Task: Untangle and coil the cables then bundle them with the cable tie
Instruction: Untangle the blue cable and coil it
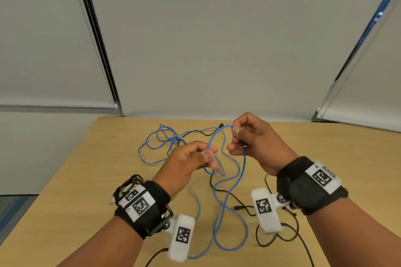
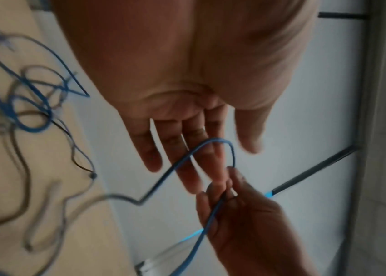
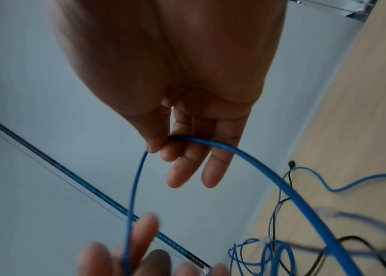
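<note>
- Above the light wooden tabletop [image 1: 108, 180], both hands are raised, near each other but not touching.
- Right hand [image 1: 256, 143]: thumb and forefinger pinch the thin blue network cable [image 1: 244, 165] at the top of a raised loop; the remaining fingers [image 3: 187, 168] extend loosely below the pinch.
- Left hand [image 1: 186, 162]: thumb and fingers are closed on the same blue cable lower on the loop, nearer the tabletop's front edge. A clear plug end appears at this hand in the head view, but it is blurred.
- Between the two hands the cable forms an arch; below them it hangs in curves onto the tabletop.
- Behind the hands, toward the tabletop's far edge, a tangle of blue cable loops [image 1: 160, 141] lies flat, crossed by a thin black cable [image 1: 195, 131].
- Another black cable [image 1: 238, 201] runs across the tabletop under the wrists, near the front edge.
</note>
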Demonstrator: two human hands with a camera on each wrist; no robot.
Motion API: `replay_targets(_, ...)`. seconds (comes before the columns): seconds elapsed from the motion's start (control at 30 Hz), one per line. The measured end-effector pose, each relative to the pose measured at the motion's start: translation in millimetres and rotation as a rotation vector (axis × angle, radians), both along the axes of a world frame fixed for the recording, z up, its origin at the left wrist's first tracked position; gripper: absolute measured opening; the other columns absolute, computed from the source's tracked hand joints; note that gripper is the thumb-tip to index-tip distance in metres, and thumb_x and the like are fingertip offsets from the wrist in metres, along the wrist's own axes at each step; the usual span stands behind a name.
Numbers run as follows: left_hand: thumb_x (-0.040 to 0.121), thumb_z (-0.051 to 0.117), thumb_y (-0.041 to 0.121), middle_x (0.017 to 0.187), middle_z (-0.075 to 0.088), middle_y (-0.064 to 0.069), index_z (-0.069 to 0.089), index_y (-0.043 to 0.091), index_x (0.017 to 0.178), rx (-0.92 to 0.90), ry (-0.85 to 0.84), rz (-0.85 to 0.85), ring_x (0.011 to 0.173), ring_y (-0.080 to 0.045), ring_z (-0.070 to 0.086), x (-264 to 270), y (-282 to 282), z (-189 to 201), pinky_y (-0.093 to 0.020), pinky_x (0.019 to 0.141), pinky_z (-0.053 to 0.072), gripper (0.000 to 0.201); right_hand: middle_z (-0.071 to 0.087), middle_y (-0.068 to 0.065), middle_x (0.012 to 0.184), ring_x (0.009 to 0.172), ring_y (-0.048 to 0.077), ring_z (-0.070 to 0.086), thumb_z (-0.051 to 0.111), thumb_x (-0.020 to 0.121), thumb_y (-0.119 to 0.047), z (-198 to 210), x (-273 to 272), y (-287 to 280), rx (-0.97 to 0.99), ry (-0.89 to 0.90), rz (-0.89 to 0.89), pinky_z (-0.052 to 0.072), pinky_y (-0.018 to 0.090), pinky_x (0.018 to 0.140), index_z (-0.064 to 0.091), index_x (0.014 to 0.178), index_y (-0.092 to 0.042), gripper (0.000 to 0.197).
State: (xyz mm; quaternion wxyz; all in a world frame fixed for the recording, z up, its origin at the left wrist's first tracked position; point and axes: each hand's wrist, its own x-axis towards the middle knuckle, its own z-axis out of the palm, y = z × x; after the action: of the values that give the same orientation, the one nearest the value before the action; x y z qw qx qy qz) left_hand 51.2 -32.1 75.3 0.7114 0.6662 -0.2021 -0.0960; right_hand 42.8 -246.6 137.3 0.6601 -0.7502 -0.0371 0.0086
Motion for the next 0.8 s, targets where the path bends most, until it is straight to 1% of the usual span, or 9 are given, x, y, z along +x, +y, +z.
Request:
replay_targets(0.1,0.087,0.063,0.025,0.063,0.067,-0.003,0.076,0.024,0.08,-0.019,-0.03,0.158,0.049,-0.014,0.057,12.4,-10.8,17.2,-0.041,0.068,0.059,0.014,0.054,0.001,0.065,0.048,0.015,0.047,0.061,0.098,-0.011,8.4,-3.5,-20.3,-0.075,-0.078,-0.088,0.046,0.029,0.047,0.063,0.086,-0.014,0.013)
replay_targets(0.2,0.088,0.072,0.018,0.073,0.072,0.004,0.077,0.034,0.079,0.133,-0.187,0.326,0.055,-0.006,0.056,34.0,1.5,30.7,-0.026,0.058,0.054,0.019,0.048,-0.004,0.057,0.045,0.01,0.034,0.07,0.093,-0.019,17.5,-3.9,-45.6,-0.181,-0.069,-0.127,0.029,0.024,0.042,0.069,0.083,-0.008,0.015)
replay_targets(0.33,0.091,0.071,0.018,0.072,0.071,0.007,0.076,0.033,0.081,0.327,-0.292,0.308,0.056,-0.003,0.06,48.1,11.8,36.5,-0.015,0.056,0.049,0.018,0.044,-0.006,0.058,0.05,0.01,0.035,0.07,0.092,-0.023,24.2,-9.7,-77.4,-0.227,-0.047,-0.205,0.031,0.023,0.045,0.075,0.085,-0.012,0.014)
replay_targets(0.4,0.092,0.07,0.017,0.068,0.069,0.006,0.075,0.029,0.079,0.357,-0.294,0.308,0.053,-0.004,0.059,50.1,7.1,33.0,-0.014,0.056,0.046,0.018,0.056,-0.004,0.065,0.058,0.014,0.046,0.069,0.093,-0.02,24.1,-12.3,-83.0,-0.344,-0.074,-0.266,0.04,0.027,0.055,0.076,0.085,-0.017,0.011)
replay_targets(0.5,0.093,0.069,0.016,0.065,0.065,0.006,0.073,0.028,0.081,0.313,-0.25,0.273,0.054,-0.007,0.058,43.2,-10.3,29.0,-0.021,0.06,0.046,0.017,0.069,-0.008,0.109,0.098,0.01,0.063,0.069,0.092,-0.024,21.9,-17.1,-69.4,-0.642,-0.19,-0.297,0.046,0.027,0.086,0.072,0.108,-0.029,0.017)
replay_targets(0.57,0.092,0.069,0.021,0.07,0.066,-0.004,0.073,0.029,0.083,0.277,-0.256,0.219,0.056,-0.01,0.059,35.7,-25.6,29.7,-0.031,0.066,0.049,0.013,0.058,-0.01,0.137,0.125,0.009,0.053,0.069,0.092,-0.036,23.1,-19.8,-50.8,-0.744,-0.301,-0.223,0.04,0.029,0.104,0.06,0.133,-0.033,0.042)
replay_targets(0.67,0.085,0.067,0.039,0.071,0.065,-0.002,0.073,0.034,0.084,0.222,-0.255,0.16,0.058,-0.01,0.06,26.0,-39.4,35.0,-0.037,0.07,0.052,0.008,0.039,-0.009,0.155,0.143,0.013,0.036,0.062,0.091,-0.053,28.0,-22.4,-33.2,-0.934,-0.322,-0.196,0.031,0.052,0.116,0.036,0.151,-0.036,0.067)
replay_targets(0.73,0.082,0.066,0.044,0.073,0.066,0.001,0.074,0.033,0.087,0.204,-0.257,0.117,0.058,-0.01,0.06,22.4,-42.0,36.8,-0.031,0.066,0.052,0.014,0.03,-0.008,0.161,0.15,0.016,0.024,0.059,0.09,-0.058,32.1,-27.1,-29.6,-1.047,-0.352,-0.271,0.026,0.059,0.116,0.031,0.153,-0.04,0.071)
replay_targets(0.8,0.085,0.066,0.04,0.074,0.068,0.004,0.076,0.031,0.089,0.203,-0.279,0.087,0.058,-0.009,0.06,19.5,-43.8,37.8,-0.022,0.063,0.049,0.013,0.031,-0.011,0.159,0.152,0.017,0.019,0.052,0.09,-0.062,35.1,-30.8,-26.1,-1.158,-0.401,-0.264,0.019,0.061,0.118,0.038,0.149,-0.043,0.064)
